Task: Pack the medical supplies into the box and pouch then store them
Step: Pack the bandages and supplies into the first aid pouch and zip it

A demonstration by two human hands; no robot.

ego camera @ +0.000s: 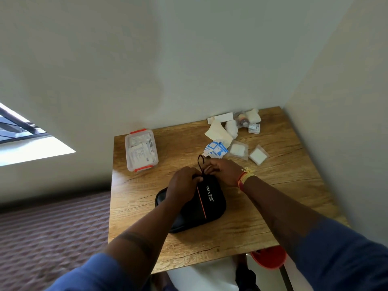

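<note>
Pouch [201,203], black with an orange stripe, lies near the middle of the table [273,206], and both hands work at its far end. The left hand [182,182] presses down on the far left corner, fingers curled over the edge. The right hand [223,170] is closed at the top by the black cord loop [200,162], fingertips pinched together, seemingly on the zip pull or the cord's base; which of the two I cannot tell. Whether the pouch is being opened or shut is also unclear, since the hands hide the zip line.

The box [141,149], clear with red clips, sits at the table's far left, well apart from the pouch. Its lid looks to be on and white packets show inside, so that part appears packed, though not yet stored.

Much is left. A loose spread of supplies lies at the far right: blue-and-white sachets [216,150] just beyond the right hand, two gauze packs [248,152] beside them, a beige sheet [217,132], a long white carton [220,118], bandage rolls [253,115] and a small bottle [243,120] in the corner. I judge the task near its midpoint: these still need to go into the pouch, then both containers put away.
</note>
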